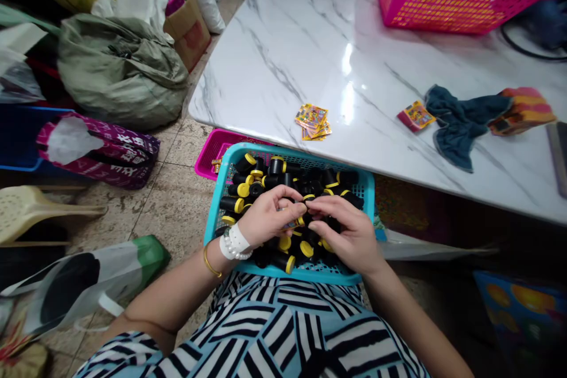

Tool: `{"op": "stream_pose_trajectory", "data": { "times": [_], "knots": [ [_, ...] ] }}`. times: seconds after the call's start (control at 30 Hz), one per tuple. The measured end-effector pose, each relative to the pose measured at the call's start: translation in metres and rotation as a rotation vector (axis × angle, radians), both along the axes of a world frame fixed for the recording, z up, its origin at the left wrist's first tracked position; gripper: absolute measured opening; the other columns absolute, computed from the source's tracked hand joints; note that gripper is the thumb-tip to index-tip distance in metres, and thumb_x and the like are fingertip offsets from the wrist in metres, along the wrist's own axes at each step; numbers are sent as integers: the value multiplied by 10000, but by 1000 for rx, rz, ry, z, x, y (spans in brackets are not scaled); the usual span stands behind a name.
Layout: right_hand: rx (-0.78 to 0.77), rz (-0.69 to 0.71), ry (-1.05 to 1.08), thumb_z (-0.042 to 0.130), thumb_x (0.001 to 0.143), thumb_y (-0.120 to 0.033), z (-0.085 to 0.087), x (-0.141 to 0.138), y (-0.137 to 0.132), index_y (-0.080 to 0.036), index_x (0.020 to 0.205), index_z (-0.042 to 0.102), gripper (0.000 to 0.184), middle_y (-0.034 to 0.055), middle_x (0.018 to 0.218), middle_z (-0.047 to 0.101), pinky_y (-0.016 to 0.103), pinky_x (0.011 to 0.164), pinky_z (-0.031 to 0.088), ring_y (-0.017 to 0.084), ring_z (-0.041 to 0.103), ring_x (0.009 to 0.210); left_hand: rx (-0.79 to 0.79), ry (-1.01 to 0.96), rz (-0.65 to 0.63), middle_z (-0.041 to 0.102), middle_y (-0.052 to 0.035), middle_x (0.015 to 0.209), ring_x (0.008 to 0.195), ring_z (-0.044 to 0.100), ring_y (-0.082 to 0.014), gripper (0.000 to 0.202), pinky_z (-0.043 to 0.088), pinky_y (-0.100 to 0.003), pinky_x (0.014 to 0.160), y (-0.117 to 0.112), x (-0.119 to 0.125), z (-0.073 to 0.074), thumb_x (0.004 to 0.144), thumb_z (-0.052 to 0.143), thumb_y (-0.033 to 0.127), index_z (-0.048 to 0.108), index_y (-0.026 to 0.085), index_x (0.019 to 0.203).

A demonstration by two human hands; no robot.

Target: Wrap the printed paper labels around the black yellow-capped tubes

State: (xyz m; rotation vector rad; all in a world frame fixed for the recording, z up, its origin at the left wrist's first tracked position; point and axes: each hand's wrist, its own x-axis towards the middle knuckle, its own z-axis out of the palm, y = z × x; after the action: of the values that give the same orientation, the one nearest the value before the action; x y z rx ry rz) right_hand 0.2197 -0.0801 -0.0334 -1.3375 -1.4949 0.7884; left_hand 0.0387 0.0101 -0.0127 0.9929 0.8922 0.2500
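My left hand (275,215), with bracelets at its wrist, curls around a small black container with a yellow cap (300,221). Most of that container is hidden by my fingers, and a patch of coloured label shows on it. My right hand (348,230) is close beside it, its fingers bent and the tips reaching the same spot. Whatever lies between those fingertips is too small to make out. Under both hands a turquoise basket (368,189) on my lap holds several black containers with yellow caps (281,261).
A marble-patterned table (283,53) extends ahead, bearing a pile of colourful stickers (313,122), a sticker stack (416,116), a dark cloth (465,118) and a pink basket (438,9). A magenta tray (206,156) sits behind the turquoise basket. Bags (119,71) crowd the floor leftward.
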Motion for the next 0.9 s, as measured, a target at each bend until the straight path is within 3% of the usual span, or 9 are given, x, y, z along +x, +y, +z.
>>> {"op": "stream_pose_trajectory", "data": {
  "times": [0.13,0.3,0.53,0.63,0.73,0.83,0.9],
  "knots": [
    [-64,79,53,681,867,-190,3,-2,2,-243,1174,689,312,68,1092,684,289,749,563,178,657,943,82,-8,-47,609,48,699,491,548,-72,610,434,-167,443,-3,8,-1,780,729,513,475,177,1222],
    [8,63,-47,655,840,-131,8,-2,1,-227,1127,683,304,58,1031,701,290,723,563,152,652,809,111,-41,-35,615,33,717,484,559,-91,663,440,-187,421,-1,6,-3,813,663,574,427,171,1283],
    [125,-56,-111,673,812,-95,4,-6,-2,-237,1130,693,349,72,1055,688,295,724,594,158,681,827,123,-29,-93,653,-19,755,518,560,-81,375,429,-188,463,-1,-13,-11,849,669,475,592,141,1001],
    [115,-121,3,690,804,-88,2,-12,-4,-241,1096,715,330,62,1017,672,262,646,599,136,674,761,314,-110,-12,690,-45,863,681,631,-118,333,511,-233,619,-5,-12,-11,832,714,368,621,144,1061],
    [43,-172,157,700,810,-98,3,-16,-9,-258,1087,727,321,46,984,657,239,608,597,123,668,740,665,-97,0,703,-87,995,875,665,-181,298,538,-304,782,-9,-11,-7,827,726,302,657,151,1075],
    [-46,-187,271,712,810,-122,5,-18,-15,-261,1070,739,295,32,943,645,231,585,599,120,668,718,982,-87,-49,710,-95,1014,914,663,-197,261,535,-333,828,-13,-11,-5,851,701,267,675,168,1091],
    [-105,-202,338,724,801,-137,4,-19,-17,-250,1039,750,264,29,930,642,226,587,605,121,676,723,1113,-133,-69,707,-97,1003,920,660,-196,270,538,-338,840,-14,-11,-8,863,683,245,668,168,1122]
  ]
}}
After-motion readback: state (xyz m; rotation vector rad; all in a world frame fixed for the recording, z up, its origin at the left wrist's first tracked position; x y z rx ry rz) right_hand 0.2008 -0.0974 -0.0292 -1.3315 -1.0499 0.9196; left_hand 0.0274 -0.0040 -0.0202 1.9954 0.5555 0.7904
